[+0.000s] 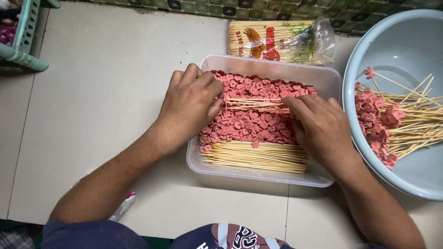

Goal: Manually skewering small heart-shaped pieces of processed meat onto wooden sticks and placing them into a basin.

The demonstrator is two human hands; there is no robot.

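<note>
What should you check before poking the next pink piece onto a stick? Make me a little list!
1. Sticks held in both hands: ok. The left hand and right hand pinch a few thin skewers between them.
2. Pink heart-shaped pieces within reach: ok, plenty fill the clear tub right under the hands.
3. Spare skewers ready: ok, a bare bundle lies along the tub's near side.
4. Room for finished ones: ok, the blue basin holds loaded sticks with bare space left.
5. Sharp tips pointing away from fingers: cannot tell, the hands cover the ends.
</note>
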